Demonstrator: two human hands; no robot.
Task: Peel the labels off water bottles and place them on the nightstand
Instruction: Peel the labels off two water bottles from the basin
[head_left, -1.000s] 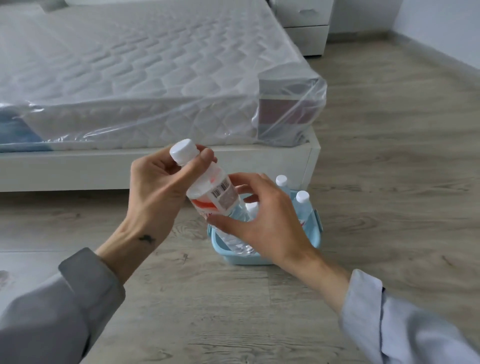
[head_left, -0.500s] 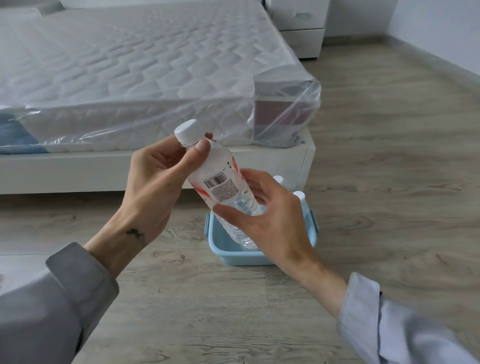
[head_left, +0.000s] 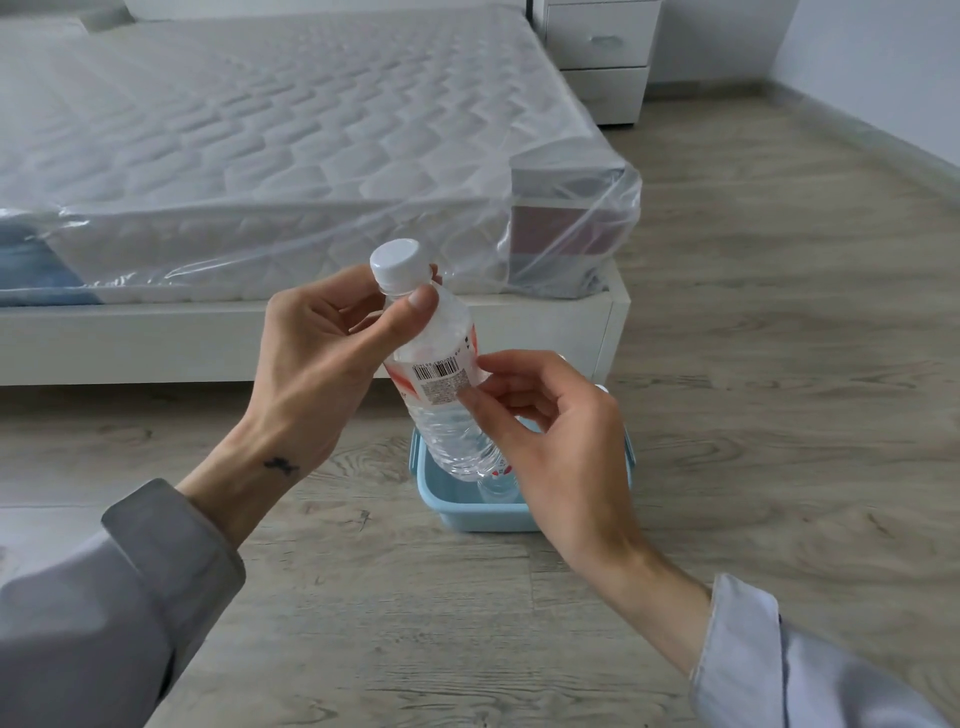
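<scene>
A clear water bottle (head_left: 451, 434) with a white cap is held tilted above a light blue bin (head_left: 470, 514) on the floor. My left hand (head_left: 322, 364) grips its neck and shoulder, thumb just below the cap. The white and red label (head_left: 441, 376) with a barcode wraps the bottle's middle. My right hand (head_left: 550, 431) pinches the label's right edge with thumb and fingertips. Another bottle (head_left: 497, 486) lies in the bin, mostly hidden behind the held bottle and my right hand. The white nightstand (head_left: 602, 57) stands at the far end of the bed.
A bed (head_left: 291, 332) with a plastic-wrapped mattress (head_left: 260, 135) fills the upper left, its white frame corner just behind the bin. Grey wood flooring (head_left: 779, 312) stretches to the right up to a wall and baseboard (head_left: 872, 140).
The bottle has risen and tipped more upright, barcode now facing me. My right hand shifted from cupping the bottle's lower body to pinching the label's edge.
</scene>
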